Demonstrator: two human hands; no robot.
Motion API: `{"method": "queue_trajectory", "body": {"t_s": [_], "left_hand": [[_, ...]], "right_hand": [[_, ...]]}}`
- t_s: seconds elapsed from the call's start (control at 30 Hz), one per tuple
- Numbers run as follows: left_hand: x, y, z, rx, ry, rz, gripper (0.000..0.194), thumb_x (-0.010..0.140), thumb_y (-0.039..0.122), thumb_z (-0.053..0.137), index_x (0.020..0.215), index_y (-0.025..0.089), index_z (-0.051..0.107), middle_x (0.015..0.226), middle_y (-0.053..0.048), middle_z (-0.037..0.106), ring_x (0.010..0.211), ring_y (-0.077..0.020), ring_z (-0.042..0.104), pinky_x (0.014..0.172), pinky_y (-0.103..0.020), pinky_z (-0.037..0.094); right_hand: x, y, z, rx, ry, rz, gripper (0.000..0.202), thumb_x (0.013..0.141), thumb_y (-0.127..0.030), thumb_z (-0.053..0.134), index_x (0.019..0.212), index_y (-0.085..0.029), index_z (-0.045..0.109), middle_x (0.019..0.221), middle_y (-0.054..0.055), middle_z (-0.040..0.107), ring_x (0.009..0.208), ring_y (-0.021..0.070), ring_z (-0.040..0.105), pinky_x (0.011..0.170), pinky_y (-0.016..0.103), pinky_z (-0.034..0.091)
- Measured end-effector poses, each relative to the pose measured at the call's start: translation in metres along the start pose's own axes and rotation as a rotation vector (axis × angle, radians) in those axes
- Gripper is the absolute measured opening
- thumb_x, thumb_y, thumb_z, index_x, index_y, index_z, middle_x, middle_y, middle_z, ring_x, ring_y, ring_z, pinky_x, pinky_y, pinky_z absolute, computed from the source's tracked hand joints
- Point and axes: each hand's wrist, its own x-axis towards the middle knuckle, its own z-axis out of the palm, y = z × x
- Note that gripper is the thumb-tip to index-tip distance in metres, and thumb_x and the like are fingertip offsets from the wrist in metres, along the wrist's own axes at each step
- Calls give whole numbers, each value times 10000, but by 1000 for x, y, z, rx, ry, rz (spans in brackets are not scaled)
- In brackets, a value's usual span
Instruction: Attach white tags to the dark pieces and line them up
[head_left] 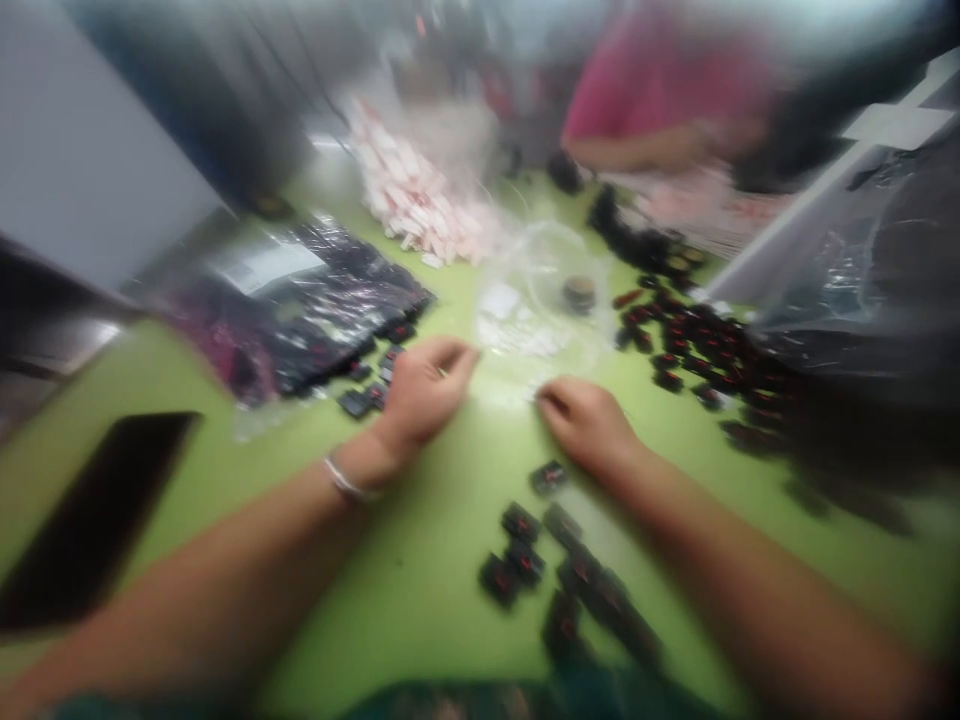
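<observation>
My left hand point(429, 390) is closed, thumb and forefinger pinched together, near a clear plastic bag point(551, 250). Anything between those fingers is too small or blurred to name. Opposite it, my right hand point(589, 420) is also pinched; a pale speck shows at its fingertips, too blurred to name. Small white pieces point(517, 322) lie in or on the clear bag, just beyond both hands. Below my right hand, several small black parts with red marks point(523, 562) are scattered on the green table point(420, 600). More black parts point(356, 402) lie beside my left hand.
A plastic bag of dark parts point(352, 300) lies at left, above a dark flat rectangular object point(105, 510). Black and red parts point(705, 345) are heaped at right. Behind are a pile of whitish pieces point(420, 200) and a person in a pink top point(667, 80).
</observation>
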Motion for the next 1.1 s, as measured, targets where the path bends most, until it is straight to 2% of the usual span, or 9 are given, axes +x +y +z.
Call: {"method": "queue_trajectory", "body": {"t_s": [0.1,0.2,0.4,0.6,0.7,0.77,0.83,0.97,1.1], "left_hand": [[13,-18,-7,113,7,-2,224,850,255,512,906,137,693,920,-87,678,856,-196,604,839,-320,471],[18,-28,-7,318,-63,54,315,850,190,444,1044,117,681,1087,-133,659,1022,-243,577,957,-380,432],[34,-23,-10,606,-154,109,348,830,126,395,980,121,708,1040,-145,670,1019,-266,580,957,-402,440],[42,-26,-48,1033,-328,-265,243,785,189,516,841,63,716,795,-223,664,805,-335,633,753,-416,474],[45,-40,-61,1033,-296,-207,400,862,309,447,1063,39,663,933,-258,662,912,-363,620,803,-436,460],[55,-52,-61,968,-230,-157,505,892,355,395,1283,67,533,1132,-260,621,1064,-372,572,883,-456,431],[71,-63,-56,874,-212,-141,539,903,368,372,1377,123,447,1322,-220,532,1232,-350,467,983,-448,373],[106,-72,-35,800,-235,-183,513,912,439,338,1360,237,486,1487,-113,387,1330,-330,362,1042,-472,315],[115,-68,-24,813,-251,-229,500,922,441,279,1268,213,559,1379,-153,495,1257,-352,434,987,-494,364]], "right_hand": [[-1,-6,2,-132,-38,-21,197,895,-222,452,917,-191,645,881,71,646,796,192,570,674,279,391],[-2,-11,1,-238,-76,-16,208,908,-229,428,885,-194,632,857,71,622,729,184,545,599,277,347],[-2,-8,1,-266,-78,-62,204,900,-208,412,830,-192,603,844,68,607,685,172,507,563,283,304],[-3,-1,1,-138,-29,-86,180,878,-198,427,800,-195,590,806,55,602,700,169,500,593,278,319],[-3,-1,2,-138,-33,-85,173,876,-209,434,807,-197,592,816,53,608,703,170,505,592,279,315],[-3,-1,3,-149,-30,-79,175,879,-220,435,811,-199,594,823,51,611,707,170,510,590,279,313],[-3,-2,4,-160,-30,-73,176,881,-222,435,808,-201,594,820,48,610,709,169,513,593,277,315],[-3,-3,3,-158,-40,-80,164,876,-209,443,813,-205,594,817,42,609,710,164,516,603,272,325],[-3,-1,1,-135,-47,-98,164,879,-211,443,836,-202,601,841,46,616,730,164,519,618,269,333]]}}
